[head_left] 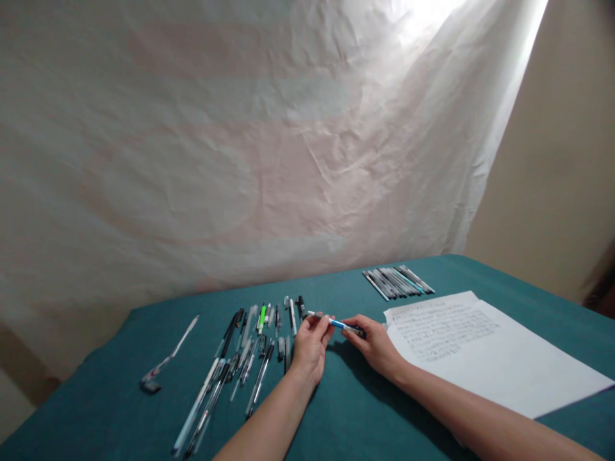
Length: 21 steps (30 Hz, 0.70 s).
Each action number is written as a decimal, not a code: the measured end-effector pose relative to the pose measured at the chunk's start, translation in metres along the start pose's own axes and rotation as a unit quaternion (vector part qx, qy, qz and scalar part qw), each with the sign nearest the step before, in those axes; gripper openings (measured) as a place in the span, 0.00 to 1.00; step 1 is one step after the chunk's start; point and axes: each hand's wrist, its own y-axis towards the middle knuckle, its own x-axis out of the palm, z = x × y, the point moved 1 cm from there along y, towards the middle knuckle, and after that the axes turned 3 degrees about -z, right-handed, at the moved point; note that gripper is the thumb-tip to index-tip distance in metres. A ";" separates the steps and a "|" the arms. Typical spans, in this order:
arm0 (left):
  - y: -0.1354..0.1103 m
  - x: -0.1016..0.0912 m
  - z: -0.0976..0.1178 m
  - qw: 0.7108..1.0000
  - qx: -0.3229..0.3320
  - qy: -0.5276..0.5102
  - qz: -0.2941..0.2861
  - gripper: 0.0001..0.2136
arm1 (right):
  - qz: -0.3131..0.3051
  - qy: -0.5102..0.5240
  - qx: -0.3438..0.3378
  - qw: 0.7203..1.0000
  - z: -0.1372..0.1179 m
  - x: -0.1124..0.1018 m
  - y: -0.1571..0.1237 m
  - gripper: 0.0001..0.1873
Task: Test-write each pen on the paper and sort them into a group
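Note:
Between my two hands is a slim pen (pixel 337 324) with a white end, a blue section and a dark end, held above the table. My left hand (pixel 312 342) pinches it near the white end. Fingers of my right hand (pixel 373 342) are closed round the dark end. Just left of my left hand lie many loose pens and pen parts, among them a bright green cap (pixel 262 318), a white pen (pixel 293 317) and a black-and-clear pen (pixel 260 378).
Handwritten paper sheets (pixel 523 358) lie on the right of the green-covered table (pixel 336 416). A neat row of pens or refills (pixel 396 282) sits at the back right. A thin white stick with a dark piece (pixel 163 358) lies far left. A pale sheet (pixel 192 160) hangs behind.

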 end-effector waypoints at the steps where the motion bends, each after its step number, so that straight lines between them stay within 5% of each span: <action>1: 0.000 0.000 0.000 1.000 -0.001 -0.001 0.002 0.11 | -0.001 -0.003 0.001 1.000 0.000 0.000 0.000 0.11; 12: 0.001 0.001 -0.001 1.000 -0.001 0.005 0.017 0.06 | -0.029 0.022 -0.002 0.999 -0.007 -0.001 -0.001 0.15; 21: 0.000 0.002 -0.001 0.999 -0.017 -0.021 -0.030 0.08 | -0.073 0.098 0.061 0.991 -0.005 -0.007 0.004 0.19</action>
